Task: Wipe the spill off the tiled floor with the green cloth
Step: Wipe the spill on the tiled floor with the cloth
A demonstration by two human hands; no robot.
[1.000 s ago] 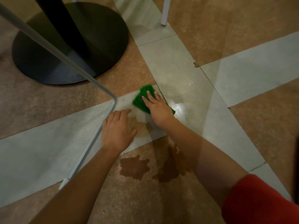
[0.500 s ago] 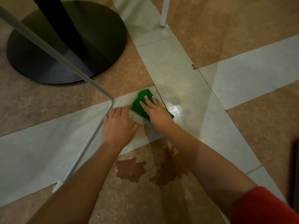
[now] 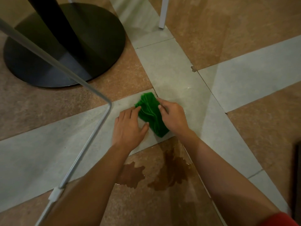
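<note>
**Cloth bunched between both hands, spill not yet wiped**

The cloth lies in soft folds on a pale tile of the floor, just beyond the brown spill. The right hand pinches the folds on its right side. The left hand lies flat, fingers straight, touching its left edge. The cloth looks light, limp and probably damp, so it would likely drag unevenly. It is best gathered into a pad and pressed under a flat palm.
</note>
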